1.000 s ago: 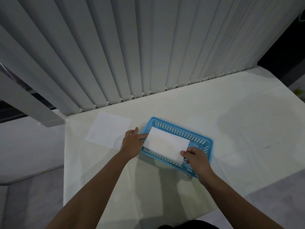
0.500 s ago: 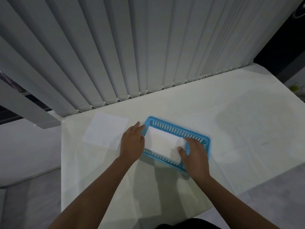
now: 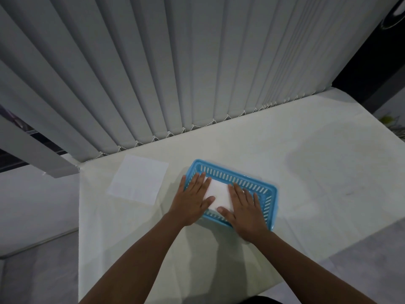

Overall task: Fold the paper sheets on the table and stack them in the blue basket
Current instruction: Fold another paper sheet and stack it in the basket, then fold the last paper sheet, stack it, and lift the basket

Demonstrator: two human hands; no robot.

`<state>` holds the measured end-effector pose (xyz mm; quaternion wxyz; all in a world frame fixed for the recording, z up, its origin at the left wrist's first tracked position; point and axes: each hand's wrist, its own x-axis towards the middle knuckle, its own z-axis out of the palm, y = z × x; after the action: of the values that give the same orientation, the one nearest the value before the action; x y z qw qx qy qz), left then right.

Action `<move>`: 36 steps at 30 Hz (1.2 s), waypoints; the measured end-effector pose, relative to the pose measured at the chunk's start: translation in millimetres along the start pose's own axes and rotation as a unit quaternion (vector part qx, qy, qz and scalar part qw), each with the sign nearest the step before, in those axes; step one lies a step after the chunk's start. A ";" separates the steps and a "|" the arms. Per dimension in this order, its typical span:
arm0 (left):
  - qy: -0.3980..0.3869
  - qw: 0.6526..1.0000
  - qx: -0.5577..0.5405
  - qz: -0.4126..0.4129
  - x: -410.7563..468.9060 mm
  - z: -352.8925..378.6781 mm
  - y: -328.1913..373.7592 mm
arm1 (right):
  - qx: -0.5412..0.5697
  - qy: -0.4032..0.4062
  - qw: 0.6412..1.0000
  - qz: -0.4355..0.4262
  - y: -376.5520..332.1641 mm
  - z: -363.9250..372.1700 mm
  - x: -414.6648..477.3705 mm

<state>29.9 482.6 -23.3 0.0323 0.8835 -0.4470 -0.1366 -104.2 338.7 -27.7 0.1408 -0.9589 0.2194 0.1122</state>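
The blue basket (image 3: 232,172) sits on the white table, a little left of its middle. A folded white paper (image 3: 220,195) lies flat inside it. My left hand (image 3: 192,199) rests palm down on the paper's left part and over the basket's left rim, fingers spread. My right hand (image 3: 246,210) presses flat on the paper's right part, fingers spread toward the basket's right wall. Both hands hide much of the folded paper. An unfolded white sheet (image 3: 138,182) lies flat on the table to the left of the basket.
The table (image 3: 306,172) is covered with a white cloth. Grey vertical blinds (image 3: 175,73) hang along its far edge. The table's left edge (image 3: 79,216) drops to a grey floor. A dark opening shows at the upper right.
The folded paper went from held above the basket at its ends down into the basket. Both hands have let go of its edges and now lie flat on top of it.
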 end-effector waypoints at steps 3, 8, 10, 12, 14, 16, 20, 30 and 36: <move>-0.006 1.000 0.012 -0.001 0.0 -1.5 -0.2 | 0.002 -0.004 1.000 0.006 0.9 0.5 0.3; 0.020 1.000 0.019 -0.004 -0.6 1.4 -4.6 | -0.021 0.001 1.000 0.011 -0.3 -4.5 -1.6; 0.076 0.997 0.003 -0.014 -7.4 1.3 -13.0 | -0.006 0.019 1.000 0.018 0.6 -8.0 -4.4; 0.125 0.989 -0.048 -0.061 -17.7 2.0 -27.7 | 0.021 0.048 0.998 0.023 -0.1 -16.0 -4.9; 0.153 0.970 -0.112 -0.149 -30.3 4.0 -47.1 | 0.048 0.091 0.995 0.014 -7.5 -27.8 0.5; 0.172 0.942 -0.152 -0.245 -45.5 6.6 -68.0 | 0.069 0.128 0.989 -0.006 -22.1 -39.7 12.9; 0.161 0.909 -0.152 -0.354 -77.1 13.5 -104.9 | 0.071 0.157 0.983 -0.066 -62.5 -51.2 48.9; 0.102 0.853 -0.200 -0.471 -75.6 -12.5 -176.2 | -0.049 0.027 0.968 -0.243 -191.1 -45.7 154.3; 0.095 0.838 -0.239 -0.481 -56.5 -18.0 -194.8 | -0.107 -0.056 0.946 -0.302 -240.7 -20.1 198.2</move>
<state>155.0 643.1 -28.9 0.2148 0.9608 0.0860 -0.1528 181.9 463.1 -10.6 0.0762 -0.9819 -0.1016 0.1407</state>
